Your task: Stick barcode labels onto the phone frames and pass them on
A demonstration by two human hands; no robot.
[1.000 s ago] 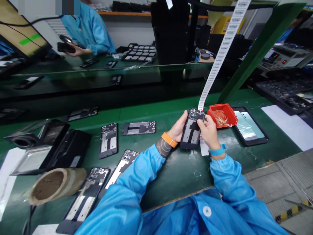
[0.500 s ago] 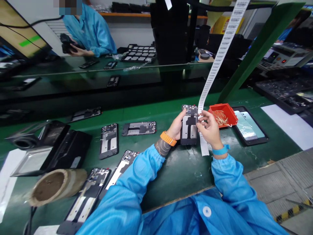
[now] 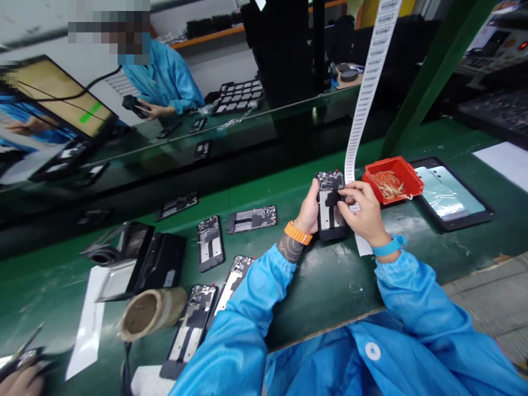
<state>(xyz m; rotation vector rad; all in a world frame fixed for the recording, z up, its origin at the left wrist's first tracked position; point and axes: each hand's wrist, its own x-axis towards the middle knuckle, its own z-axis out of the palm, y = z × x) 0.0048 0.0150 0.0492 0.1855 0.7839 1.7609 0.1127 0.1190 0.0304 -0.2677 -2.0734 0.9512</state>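
Note:
My left hand (image 3: 308,208) is wrapped round the left side of an opened phone (image 3: 329,213), its circuit board facing up at the far end. My right hand (image 3: 366,212) is at the phone's right edge, thumb and fingertips drawn together against it; anything between them is too small to make out. Just behind that hand, a long strip of barcode labels (image 3: 368,93) hangs down to the bench, partly covered by the fingers. To the left lie more opened phones, one upright (image 3: 210,243) and one sideways (image 3: 252,219).
A red bin (image 3: 413,190) of thin pale pieces sits beside a black tray (image 3: 443,223) with glossy panels. At left stand a cardboard tube (image 3: 171,308) and a black device (image 3: 165,258). Another person's hand (image 3: 25,380) shows at lower left; a co-worker (image 3: 173,82) sits across.
The view has swung left, so the bench appears further right, and another person's hand now shows at lower left. My right fingertips reach slightly further over the phone's edge.

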